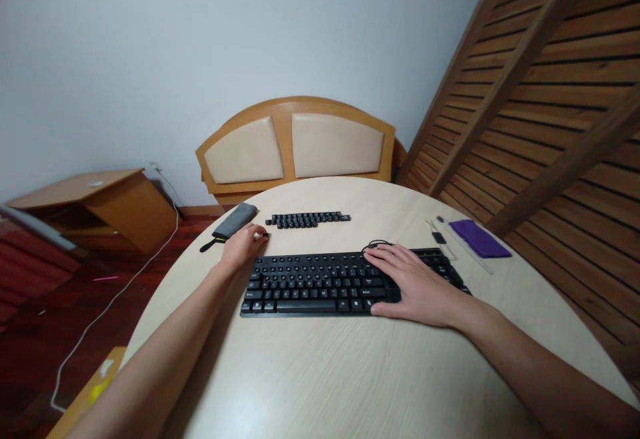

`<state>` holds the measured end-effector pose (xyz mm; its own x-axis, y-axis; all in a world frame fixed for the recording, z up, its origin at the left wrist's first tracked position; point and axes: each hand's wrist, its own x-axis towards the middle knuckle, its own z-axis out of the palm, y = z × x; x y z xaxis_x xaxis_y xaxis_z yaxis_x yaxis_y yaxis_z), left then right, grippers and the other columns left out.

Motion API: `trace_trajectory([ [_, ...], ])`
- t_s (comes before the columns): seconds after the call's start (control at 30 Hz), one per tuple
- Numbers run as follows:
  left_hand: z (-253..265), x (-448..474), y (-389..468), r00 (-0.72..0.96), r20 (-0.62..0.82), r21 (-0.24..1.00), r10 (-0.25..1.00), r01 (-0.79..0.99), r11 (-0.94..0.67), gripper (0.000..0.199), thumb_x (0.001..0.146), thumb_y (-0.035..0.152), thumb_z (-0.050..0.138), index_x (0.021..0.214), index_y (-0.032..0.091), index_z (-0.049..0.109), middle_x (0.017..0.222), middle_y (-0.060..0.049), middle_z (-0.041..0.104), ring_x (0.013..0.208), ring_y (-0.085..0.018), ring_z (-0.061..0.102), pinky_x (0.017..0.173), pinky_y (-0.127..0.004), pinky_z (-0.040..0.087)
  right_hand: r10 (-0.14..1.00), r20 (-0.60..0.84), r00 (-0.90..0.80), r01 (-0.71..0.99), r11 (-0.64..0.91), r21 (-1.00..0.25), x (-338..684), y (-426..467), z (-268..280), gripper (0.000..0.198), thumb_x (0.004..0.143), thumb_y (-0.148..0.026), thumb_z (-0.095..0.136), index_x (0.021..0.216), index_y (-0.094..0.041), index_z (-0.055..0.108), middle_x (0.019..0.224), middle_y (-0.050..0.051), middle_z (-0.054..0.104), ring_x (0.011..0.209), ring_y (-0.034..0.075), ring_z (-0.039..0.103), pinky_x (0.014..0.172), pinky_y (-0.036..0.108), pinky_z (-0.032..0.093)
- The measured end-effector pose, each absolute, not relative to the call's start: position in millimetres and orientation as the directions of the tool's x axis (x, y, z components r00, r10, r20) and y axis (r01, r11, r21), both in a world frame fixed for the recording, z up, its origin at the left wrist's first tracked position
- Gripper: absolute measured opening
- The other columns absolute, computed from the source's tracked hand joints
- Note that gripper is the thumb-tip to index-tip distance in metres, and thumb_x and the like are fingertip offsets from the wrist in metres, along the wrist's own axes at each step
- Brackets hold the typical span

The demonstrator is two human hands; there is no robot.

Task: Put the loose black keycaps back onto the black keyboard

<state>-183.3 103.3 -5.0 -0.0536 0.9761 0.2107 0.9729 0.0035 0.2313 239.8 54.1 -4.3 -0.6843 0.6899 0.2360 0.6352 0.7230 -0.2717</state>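
Two hands are at work on the round table. Seen from the black keyboard, loose keycaps lie in rows at 12 o'clock, a grey pouch at 10 o'clock and a purple cloth at 2 o'clock.

A likely risk: the left hand pinches a small dark piece, probably a keycap, with the fingertips alone just off the keyboard's far-left corner; a loose pinch could let it drop and skitter toward the table's edge. Its wrist could also sweep the nearest row of keycaps out of order.

The left arm reaches forward, nearly straight, fingers curled round the piece. The right hand lies flat and relaxed, palm down on the keyboard's right half, grasping nothing, pinning the board beside its coiled cable.
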Motion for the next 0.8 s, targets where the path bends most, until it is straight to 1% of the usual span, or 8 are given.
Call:
trace_trajectory([
  [0.1, -0.7, -185.8, 85.8, -0.044, 0.215, 0.276, 0.976, 0.961, -0.018, 0.023, 0.09, 0.037, 0.058, 0.103, 0.021, 0.069, 0.104, -0.007, 0.072, 0.085, -0.023, 0.067, 0.074, -0.03, 0.05, 0.689, 0.241, -0.683, 0.633, 0.724, -0.276, 240.0, 54.1, -4.2, 0.091, 0.076, -0.07, 0.065, 0.15, -0.024, 0.042, 0.15, 0.013, 0.047, 0.14, 0.038, 0.036, 0.117, 0.061, 0.024],
  [0.2, 6.0, -186.6, 64.7, -0.01, 0.237, 0.353, 0.972, 0.933, -0.076, 0.036, 0.094, 0.043, 0.051, 0.113, 0.018, 0.067, 0.11, -0.009, 0.072, 0.086, -0.022, 0.067, 0.077, -0.032, 0.053, 0.688, 0.241, -0.684, 0.633, 0.725, -0.273, 240.3, 54.1, -4.1, 0.09, 0.076, -0.069, 0.065, 0.15, -0.024, 0.042, 0.15, 0.013, 0.047, 0.14, 0.038, 0.036, 0.117, 0.061, 0.023],
  [0.27, 11.8, -186.7, 50.8, 0.065, 0.235, 0.471, 0.97, 0.865, -0.172, 0.039, 0.094, 0.047, 0.049, 0.111, 0.017, 0.068, 0.11, -0.01, 0.072, 0.087, -0.023, 0.066, 0.075, -0.033, 0.054, 0.692, 0.231, -0.684, 0.64, 0.721, -0.264, 240.4, 54.1, -3.7, 0.091, 0.076, -0.07, 0.065, 0.15, -0.022, 0.042, 0.151, 0.014, 0.046, 0.14, 0.039, 0.036, 0.117, 0.061, 0.024],
  [0.3, 15.1, -186.6, 44.5, 0.118, 0.205, 0.511, 0.972, 0.833, -0.209, 0.039, 0.093, 0.048, 0.05, 0.109, 0.017, 0.068, 0.107, -0.009, 0.072, 0.087, -0.022, 0.066, 0.073, -0.032, 0.054, 0.695, 0.224, -0.684, 0.646, 0.719, -0.258, 240.3, 54.0, -3.3, 0.091, 0.076, -0.07, 0.064, 0.15, -0.021, 0.043, 0.151, 0.014, 0.046, 0.14, 0.039, 0.037, 0.117, 0.061, 0.024],
  [0.37, 22.3, -185.9, 34.0, 0.151, 0.172, 0.557, 0.973, 0.801, -0.222, 0.037, 0.093, 0.048, 0.052, 0.107, 0.018, 0.069, 0.102, -0.008, 0.072, 0.088, -0.022, 0.066, 0.072, -0.031, 0.054, 0.701, 0.206, -0.683, 0.658, 0.712, -0.245, 239.7, 53.7, -2.0, 0.092, 0.076, -0.072, 0.063, 0.149, -0.019, 0.044, 0.151, 0.015, 0.046, 0.14, 0.038, 0.037, 0.117, 0.061, 0.024],
  [0.5, 35.2, -181.8, 22.6, 0.229, 0.086, 0.571, 0.97, 0.786, -0.236, 0.032, 0.093, 0.046, 0.055, 0.102, 0.019, 0.069, 0.106, -0.007, 0.072, 0.086, -0.021, 0.066, 0.07, -0.029, 0.053, 0.711, 0.177, -0.681, 0.674, 0.702, -0.23, 238.4, 53.2, 0.3, 0.093, 0.077, -0.073, 0.061, 0.148, -0.016, 0.045, 0.151, 0.017, 0.046, 0.14, 0.039, 0.037, 0.117, 0.061, 0.024],
  [0.6, 40.1, -178.7, 19.8, 0.282, 0.052, 0.581, 0.958, 0.772, -0.259, 0.03, 0.092, 0.045, 0.057, 0.101, 0.02, 0.07, 0.105, -0.007, 0.072, 0.085, -0.02, 0.066, 0.07, -0.029, 0.053, 0.711, 0.18, -0.68, 0.672, 0.702, -0.235, 239.0, 53.9, -0.7, 0.093, 0.076, -0.072, 0.062, 0.149, -0.017, 0.044, 0.151, 0.017, 0.045, 0.14, 0.039, 0.036, 0.116, 0.062, 0.024],
  [0.8, 40.4, -178.3, 17.8, 0.325, 0.002, 0.556, 0.946, 0.786, -0.271, 0.028, 0.092, 0.042, 0.058, 0.102, 0.021, 0.072, 0.101, -0.006, 0.072, 0.087, -0.02, 0.065, 0.078, -0.031, 0.051, 0.708, 0.185, -0.682, 0.668, 0.705, -0.236, 240.7, 55.1, -2.9, 0.092, 0.076, -0.071, 0.063, 0.149, -0.018, 0.044, 0.15, 0.016, 0.046, 0.14, 0.039, 0.037, 0.117, 0.062, 0.023],
])
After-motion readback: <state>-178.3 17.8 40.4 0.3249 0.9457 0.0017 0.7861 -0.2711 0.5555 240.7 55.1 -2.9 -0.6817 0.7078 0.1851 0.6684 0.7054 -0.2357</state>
